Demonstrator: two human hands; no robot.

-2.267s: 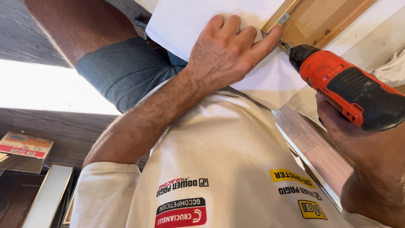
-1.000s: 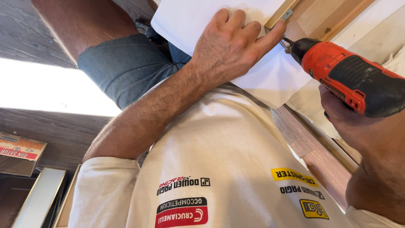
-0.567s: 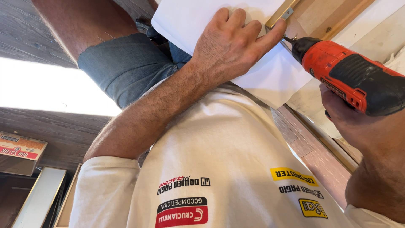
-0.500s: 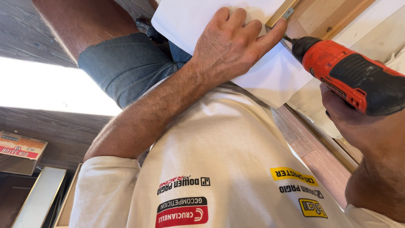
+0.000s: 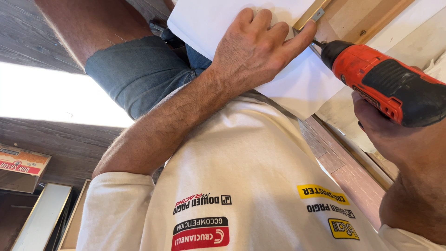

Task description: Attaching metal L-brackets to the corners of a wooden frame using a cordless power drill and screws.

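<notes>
My left hand (image 5: 258, 53) lies flat on a white panel (image 5: 209, 18), its forefinger stretched to a small metal bracket (image 5: 318, 15) on a gold-coloured strip at the panel's edge. My right hand (image 5: 388, 135) grips a red and black cordless drill (image 5: 385, 83). The drill's bit points at the strip just below the bracket, right beside my left fingertip. Behind the strip is a light wooden frame (image 5: 367, 18).
My cream printed shirt (image 5: 232, 186) and denim shorts (image 5: 134, 74) fill the middle of the view. A cardboard box (image 5: 21, 167) and a framed panel (image 5: 42, 216) lie on the dark wooden floor at lower left. A reddish wooden board (image 5: 341, 172) runs along the right.
The drill has shifted slightly up and left, bringing its bit closer to the strip by my left forefinger. My left hand stays pressed on the white panel.
</notes>
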